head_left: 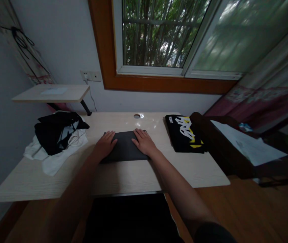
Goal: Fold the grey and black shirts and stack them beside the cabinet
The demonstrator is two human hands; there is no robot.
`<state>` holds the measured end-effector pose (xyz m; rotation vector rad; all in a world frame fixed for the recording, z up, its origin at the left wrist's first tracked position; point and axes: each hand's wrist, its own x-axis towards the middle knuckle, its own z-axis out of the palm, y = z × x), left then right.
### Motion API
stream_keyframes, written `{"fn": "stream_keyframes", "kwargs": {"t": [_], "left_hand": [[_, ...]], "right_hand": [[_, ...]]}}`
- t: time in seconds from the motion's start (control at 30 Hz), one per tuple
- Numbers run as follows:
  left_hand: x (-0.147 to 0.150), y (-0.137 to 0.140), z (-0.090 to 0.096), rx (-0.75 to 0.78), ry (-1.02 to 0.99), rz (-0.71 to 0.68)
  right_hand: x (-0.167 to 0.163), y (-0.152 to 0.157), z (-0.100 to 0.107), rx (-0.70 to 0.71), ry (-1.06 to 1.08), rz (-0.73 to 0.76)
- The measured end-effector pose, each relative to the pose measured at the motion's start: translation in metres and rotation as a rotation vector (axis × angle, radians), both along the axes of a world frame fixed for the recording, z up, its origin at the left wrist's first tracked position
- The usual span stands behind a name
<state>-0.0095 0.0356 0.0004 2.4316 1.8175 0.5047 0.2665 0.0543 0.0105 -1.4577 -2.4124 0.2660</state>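
A flat dark grey rectangle, which looks like a folded garment, lies in the middle of the desk. My left hand rests on its left side, fingers stretched toward the window. On the right side my right hand lies flat, with its fingers spread a little. Both palms press down from above and grip nothing. To the right sits a folded black T-shirt with white lettering and yellow patches. Crumpled at the left are a black garment and a white garment partly under it.
The pale wooden desk has a round cable hole near its back edge. A raised shelf stands over the back left. Beyond the desk's right side is a dark brown piece of furniture bearing white paper.
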Motion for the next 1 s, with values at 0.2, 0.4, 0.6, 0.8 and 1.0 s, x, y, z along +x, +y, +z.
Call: {"fn": "stream_keyframes", "kwargs": {"t": [0.2,0.4,0.6,0.8,1.0], "left_hand": [[-0.041,-0.007,-0.007,-0.056,-0.087,0.003],[-0.082,-0.043,-0.003,0.091,-0.18,-0.042],[-0.076,-0.086,0.011,0.198,-0.099,-0.294],[-0.052,-0.096,0.008,0.17,0.127,-0.358],[-0.05,-0.091,0.011,0.191,0.184,-0.357]], "right_hand": [[0.049,-0.006,-0.009,-0.093,-0.003,-0.137],[0.098,-0.037,-0.013,0.036,0.201,-0.023],[0.102,-0.08,0.004,0.125,0.362,0.143],[0.088,-0.084,0.003,0.201,0.13,0.272],[0.086,-0.079,0.007,0.269,-0.027,0.259]]}}
